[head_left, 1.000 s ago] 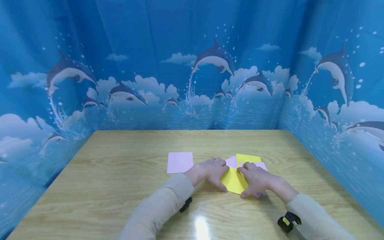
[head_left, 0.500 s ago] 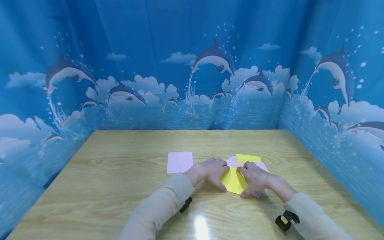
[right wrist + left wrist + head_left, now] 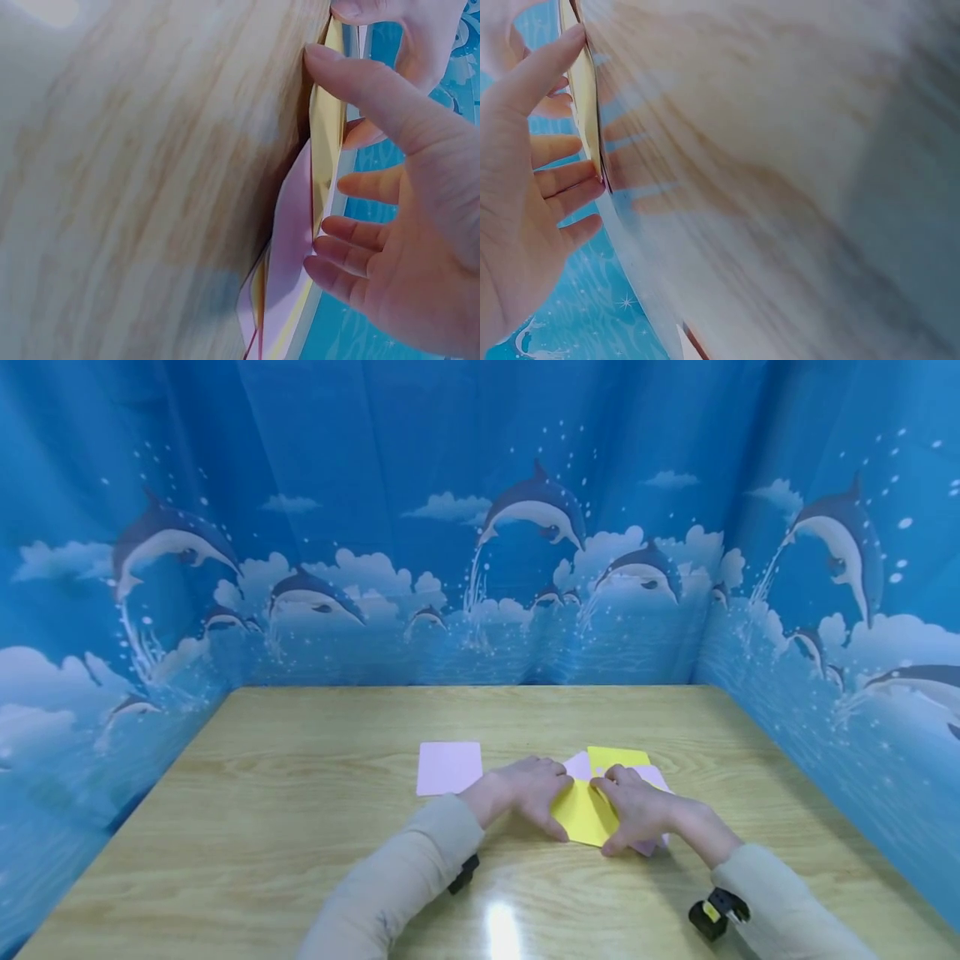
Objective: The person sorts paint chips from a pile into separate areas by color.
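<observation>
In the head view, a yellow paper card (image 3: 583, 814) lies on the table between both hands. My left hand (image 3: 534, 789) rests at its left side, thumb at the near corner and fingers farther back. The right hand (image 3: 639, 806) rests over its right part, fingers spread on top and thumb at the near edge. Pink cards (image 3: 291, 210) and another yellow card (image 3: 618, 757) overlap under and behind it, partly hidden by the right hand. The left wrist view shows the left hand (image 3: 536, 150) touching the yellow card's edge (image 3: 587, 105) with thumb and fingertips.
A single pink square card (image 3: 448, 768) lies flat on the wooden table (image 3: 285, 810), left of the hands. A blue dolphin-print curtain (image 3: 420, 468) surrounds the table at the back and sides. Dark wrist devices (image 3: 708, 918) hang below the sleeves.
Both hands and the cards stay almost still. The right wrist has shifted very slightly left.
</observation>
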Tool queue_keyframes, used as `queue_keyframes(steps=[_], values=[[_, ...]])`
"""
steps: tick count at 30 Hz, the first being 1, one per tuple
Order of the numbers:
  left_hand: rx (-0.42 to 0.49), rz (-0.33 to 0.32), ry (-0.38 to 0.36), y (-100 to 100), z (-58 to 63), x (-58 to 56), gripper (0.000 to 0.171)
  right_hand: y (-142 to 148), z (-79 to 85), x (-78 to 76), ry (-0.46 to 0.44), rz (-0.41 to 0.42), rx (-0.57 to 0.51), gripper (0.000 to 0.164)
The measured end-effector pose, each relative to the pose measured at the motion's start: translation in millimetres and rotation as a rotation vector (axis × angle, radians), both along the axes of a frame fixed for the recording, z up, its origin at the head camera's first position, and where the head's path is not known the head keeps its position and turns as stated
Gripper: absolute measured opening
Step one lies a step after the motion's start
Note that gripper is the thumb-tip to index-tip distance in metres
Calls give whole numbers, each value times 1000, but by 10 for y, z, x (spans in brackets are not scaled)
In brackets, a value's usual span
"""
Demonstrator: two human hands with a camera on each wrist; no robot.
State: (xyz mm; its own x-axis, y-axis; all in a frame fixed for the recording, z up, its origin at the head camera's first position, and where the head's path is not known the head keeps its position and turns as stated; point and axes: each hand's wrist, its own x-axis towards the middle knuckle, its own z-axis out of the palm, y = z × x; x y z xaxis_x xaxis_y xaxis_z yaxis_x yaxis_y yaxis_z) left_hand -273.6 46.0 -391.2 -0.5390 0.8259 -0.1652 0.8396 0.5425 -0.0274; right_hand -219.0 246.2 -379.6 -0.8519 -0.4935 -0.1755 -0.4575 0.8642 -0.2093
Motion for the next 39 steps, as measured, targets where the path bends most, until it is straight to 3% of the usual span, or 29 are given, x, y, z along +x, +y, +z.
queue_keyframes(steps=[16,23,39], values=[[10,-39,61,15,-19,2,73,52,-30,18,55,53,-29,81],[10,-39,92,21,-12,34,73,42,-48,7,121,83,-3,92],[-5,-17,60,5,10,45,77,-18,19,34,180,120,73,87]])
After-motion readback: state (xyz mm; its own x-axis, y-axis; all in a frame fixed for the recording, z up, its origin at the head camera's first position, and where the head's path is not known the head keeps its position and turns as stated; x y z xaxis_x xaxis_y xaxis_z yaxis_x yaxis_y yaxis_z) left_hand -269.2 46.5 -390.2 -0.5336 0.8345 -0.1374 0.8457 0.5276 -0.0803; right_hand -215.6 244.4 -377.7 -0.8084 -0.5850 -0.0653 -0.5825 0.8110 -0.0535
